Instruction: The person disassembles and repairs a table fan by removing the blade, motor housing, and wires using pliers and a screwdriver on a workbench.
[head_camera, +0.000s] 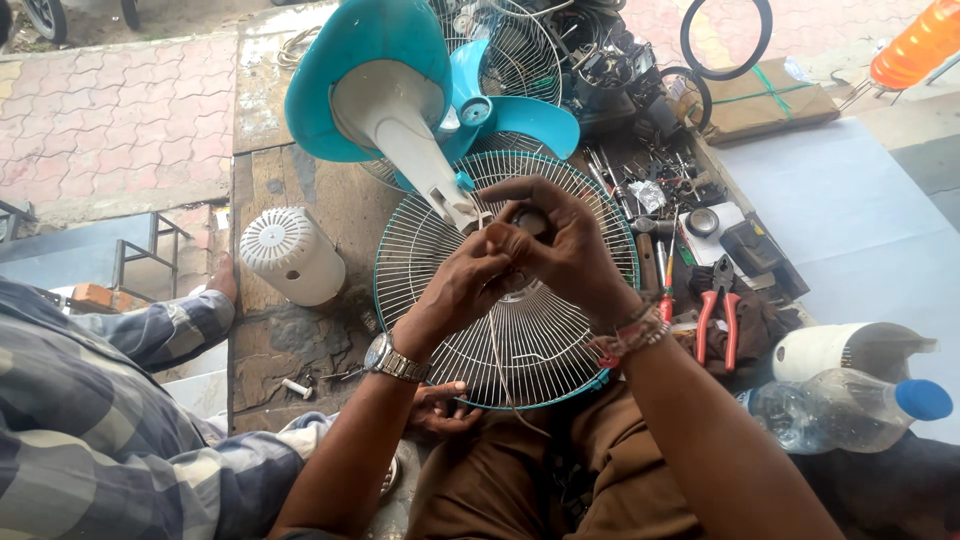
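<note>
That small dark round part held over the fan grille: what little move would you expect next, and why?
Probably a small twist or press. Both hands, left hand and right hand, pinch the dark round part above the grille's centre, beside the white fan neck. Whether it is loosening or tightening cannot be told.

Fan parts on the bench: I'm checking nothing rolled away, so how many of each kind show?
Wire fan guards: 2
Teal fan base: 1
Teal blade set: 1
White motor cover: 1
Total: 5
</note>
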